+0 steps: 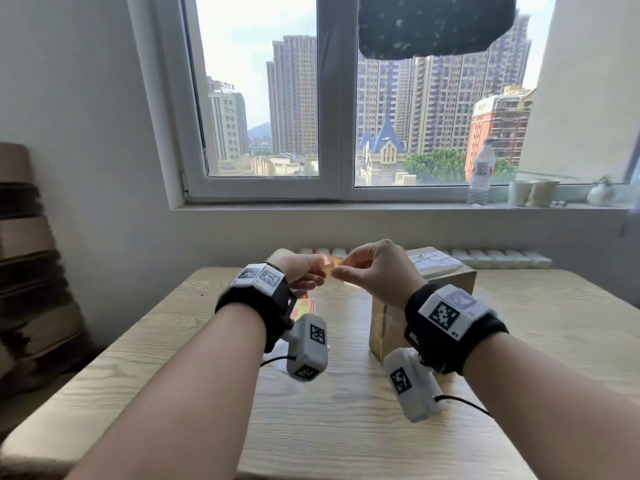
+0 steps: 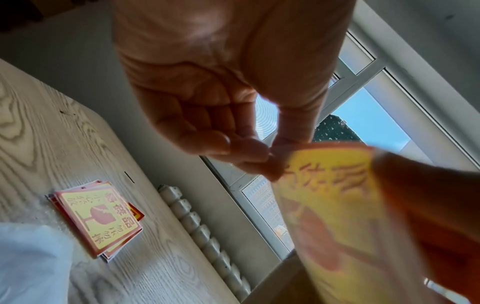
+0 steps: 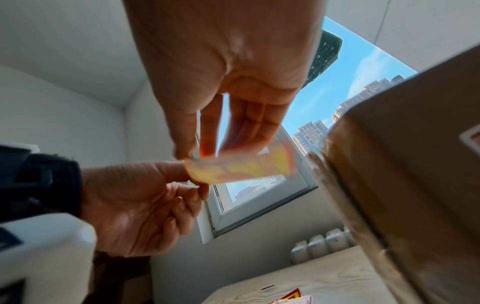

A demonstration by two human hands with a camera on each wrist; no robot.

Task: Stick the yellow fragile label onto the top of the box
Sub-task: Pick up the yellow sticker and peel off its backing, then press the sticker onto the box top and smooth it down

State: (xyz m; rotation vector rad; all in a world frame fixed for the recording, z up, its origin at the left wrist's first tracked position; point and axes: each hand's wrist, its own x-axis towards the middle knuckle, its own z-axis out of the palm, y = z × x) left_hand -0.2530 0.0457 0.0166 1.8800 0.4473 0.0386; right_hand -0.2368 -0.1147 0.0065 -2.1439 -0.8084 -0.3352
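Note:
I hold the yellow fragile label in the air above the table, left of the box. My left hand pinches its left edge between thumb and fingertips. My right hand pinches the other edge. In the left wrist view the label is blurred, with red print on yellow, and my left fingertips grip its corner. In the right wrist view the label hangs between both hands. The brown cardboard box stands on the table under my right wrist, with a white shipping slip on top.
A stack of spare fragile labels lies on the wooden table below my left hand, beside a clear plastic bag. A radiator runs behind the table. A bottle and cups stand on the sill. Flat cardboard is piled at left.

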